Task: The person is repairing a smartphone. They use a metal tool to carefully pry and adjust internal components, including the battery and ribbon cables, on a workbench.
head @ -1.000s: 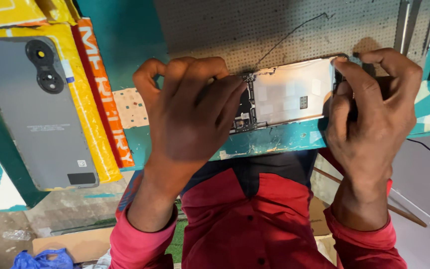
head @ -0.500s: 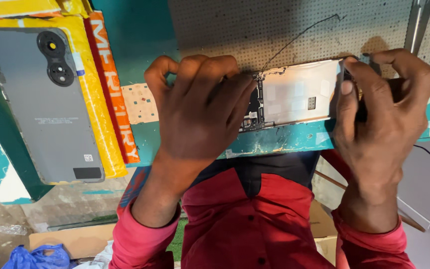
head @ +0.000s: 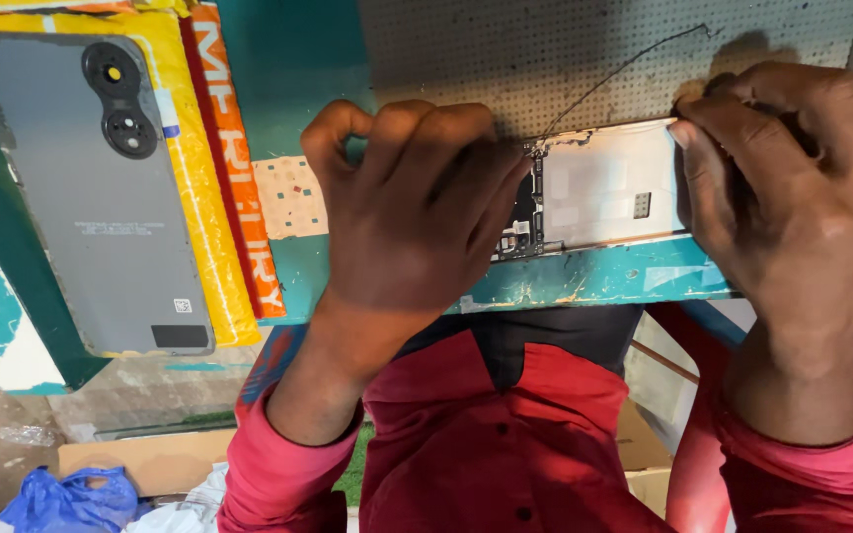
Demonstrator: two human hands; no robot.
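Two hands are what I see at the near edge of the teal bench, above a red shirt. Nearest, low and left of my left hand, a blue plastic bag lies on the floor beside flat cardboard. Left of that hand a yellow padded package with an orange strip of pale lettering lies flat, and a grey phone back cover rests on it. My left hand is curled almost closed, fingers pressing the circuit-board end of the opened phone lying between the hands. My right hand is curled too, thumb on the phone's other end; whether it grips anything, I cannot tell. Beyond, a thin wire crosses the perforated mat.
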